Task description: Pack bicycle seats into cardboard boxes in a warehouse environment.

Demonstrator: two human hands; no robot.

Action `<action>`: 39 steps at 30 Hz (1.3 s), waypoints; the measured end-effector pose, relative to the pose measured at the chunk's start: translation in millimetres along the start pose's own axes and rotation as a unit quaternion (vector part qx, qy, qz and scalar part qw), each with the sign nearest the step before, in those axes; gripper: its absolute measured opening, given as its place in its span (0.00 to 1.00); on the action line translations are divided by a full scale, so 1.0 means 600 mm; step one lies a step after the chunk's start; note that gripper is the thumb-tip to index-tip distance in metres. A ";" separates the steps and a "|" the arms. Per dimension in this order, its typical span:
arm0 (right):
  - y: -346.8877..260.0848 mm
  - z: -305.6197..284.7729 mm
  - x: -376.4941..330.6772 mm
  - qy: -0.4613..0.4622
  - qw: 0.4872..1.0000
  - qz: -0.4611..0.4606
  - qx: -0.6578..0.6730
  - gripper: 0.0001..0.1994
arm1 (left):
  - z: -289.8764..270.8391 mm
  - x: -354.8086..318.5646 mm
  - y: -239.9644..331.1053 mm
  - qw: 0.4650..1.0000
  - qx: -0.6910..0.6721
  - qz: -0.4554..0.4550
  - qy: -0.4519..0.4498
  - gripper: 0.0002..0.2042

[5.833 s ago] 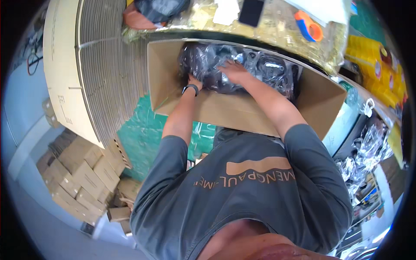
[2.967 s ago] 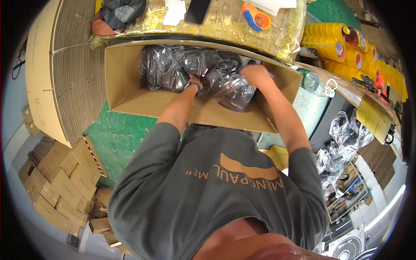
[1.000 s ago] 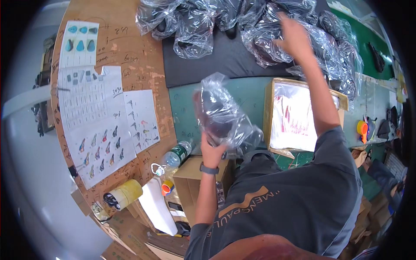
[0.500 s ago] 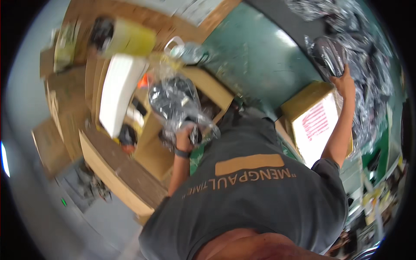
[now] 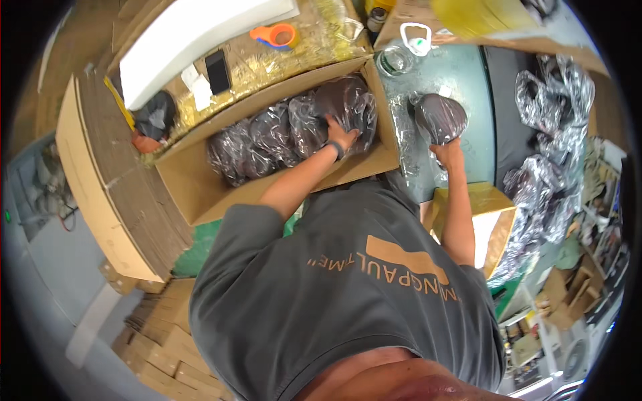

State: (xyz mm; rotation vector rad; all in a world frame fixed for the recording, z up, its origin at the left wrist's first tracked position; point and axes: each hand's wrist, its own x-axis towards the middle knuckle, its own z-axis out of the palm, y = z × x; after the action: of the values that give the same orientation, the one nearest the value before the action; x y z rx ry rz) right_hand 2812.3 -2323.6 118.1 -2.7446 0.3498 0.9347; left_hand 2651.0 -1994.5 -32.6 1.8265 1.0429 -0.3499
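Note:
My left hand reaches into an open cardboard box and grips a dark brown, rounded piece in clear plastic at the box's right end. Several similar wrapped pieces lie in a row beside it. My right hand is closed around the narrow end of another plastic-wrapped brown piece, broad and rounded at its far end. It is held over the green tabletop, right of the box. The plastic and folds hide what exactly these pieces are.
More plastic-wrapped pieces are heaped at the right. Behind the box lie an orange tape dispenser, a phone and white foam. A clear bottle stands near the box corner. A smaller carton sits by my right forearm.
My view has turned toward the box. My left hand has brought its wrapped piece down into the box. My right hand has drawn its piece away from the heap, leftward over the tabletop.

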 end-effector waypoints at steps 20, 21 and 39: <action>-0.041 0.010 0.085 -0.150 0.987 0.022 0.050 0.18 | -0.783 0.360 0.323 0.819 0.327 0.353 0.311 0.11; -0.044 0.002 0.088 -0.165 0.984 0.043 0.051 0.18 | -0.809 0.398 0.302 0.850 0.330 0.327 0.250 0.10; 0.061 0.076 0.107 -0.133 0.984 0.048 0.109 0.18 | -0.627 0.128 0.276 0.810 0.174 0.400 0.392 0.04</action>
State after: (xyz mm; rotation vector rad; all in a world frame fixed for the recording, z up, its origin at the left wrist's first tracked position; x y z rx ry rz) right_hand 2825.1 -2355.0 38.4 -2.3875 0.5052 1.1927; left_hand 2750.9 -1664.1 203.4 2.6383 0.6074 0.8510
